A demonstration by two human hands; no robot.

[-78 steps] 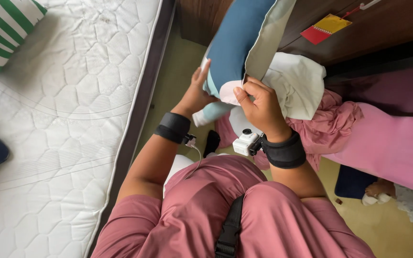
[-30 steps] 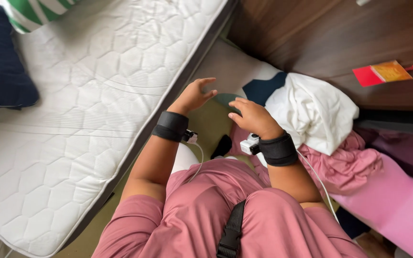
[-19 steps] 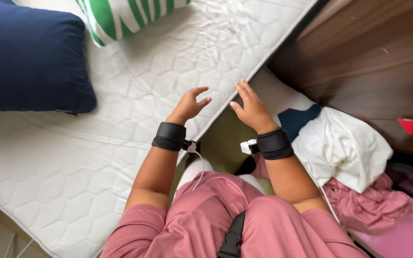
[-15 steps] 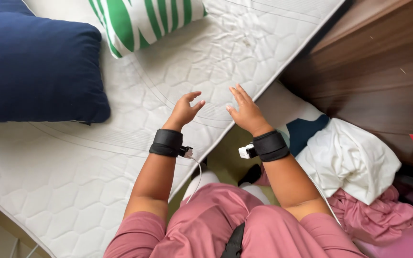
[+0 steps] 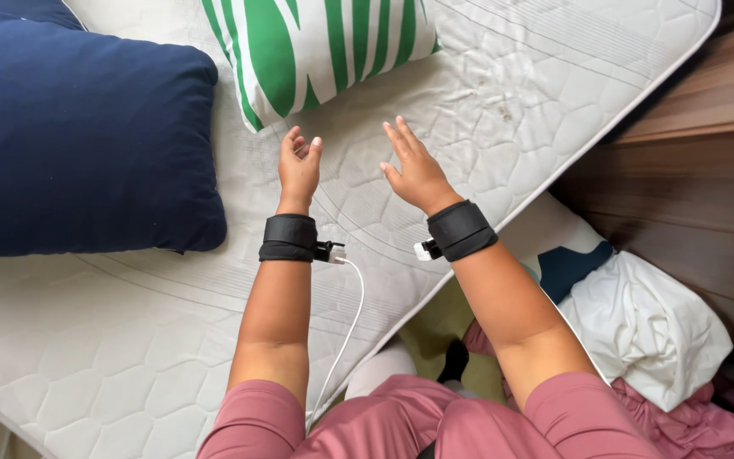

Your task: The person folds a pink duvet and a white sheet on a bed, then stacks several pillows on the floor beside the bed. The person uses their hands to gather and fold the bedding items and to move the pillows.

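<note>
Reaching closer now, both empty hands (image 5: 299,166) near the striped pillow (image 5: 316,47).

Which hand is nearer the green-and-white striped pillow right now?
Left. The left hand hovers open over the mattress just below the green-and-white striped pillow, near its lower corner. The right hand, also open and empty, sits further right, off the pillow's lower edge.

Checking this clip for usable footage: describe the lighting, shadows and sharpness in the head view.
Head view: soft, even daylight with no glare; both hands, left hand and right hand, look sharp and cast only faint shadows on the white mattress; the navy pillow reads dark but detailed; the wooden cabinet sits dimmer.
</note>
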